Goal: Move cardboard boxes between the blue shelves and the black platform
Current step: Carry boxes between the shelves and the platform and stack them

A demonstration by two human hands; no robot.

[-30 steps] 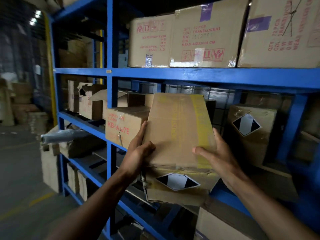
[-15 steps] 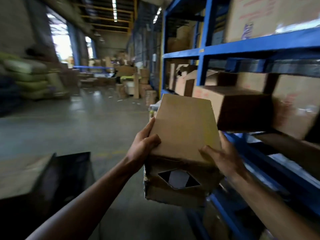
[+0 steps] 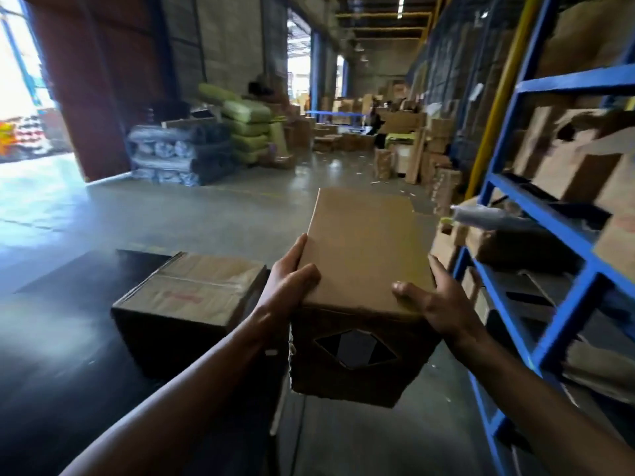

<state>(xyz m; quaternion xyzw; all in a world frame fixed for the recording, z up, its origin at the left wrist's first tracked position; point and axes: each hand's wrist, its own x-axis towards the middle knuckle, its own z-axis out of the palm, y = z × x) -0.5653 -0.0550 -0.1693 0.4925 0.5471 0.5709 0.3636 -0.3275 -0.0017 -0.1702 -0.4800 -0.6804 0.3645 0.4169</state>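
Left hand (image 3: 288,287) and right hand (image 3: 427,305) curl fingers round cardboard box (image 3: 360,245); ragged lower edge may split short of black platform (image 3: 62,324)

A long cardboard box (image 3: 364,255), plain brown, is held in the air, its top face running away from the viewer. Its near end carries a black-and-white diamond label (image 3: 355,348). The left hand (image 3: 287,290) and right hand (image 3: 436,304) grip its sides, thumbs on top. To its left, a second cardboard box (image 3: 192,297), taped shut with faint red print, sits on the low black platform (image 3: 62,331). Blue shelves (image 3: 536,207) on the right hold more brown boxes (image 3: 570,166).
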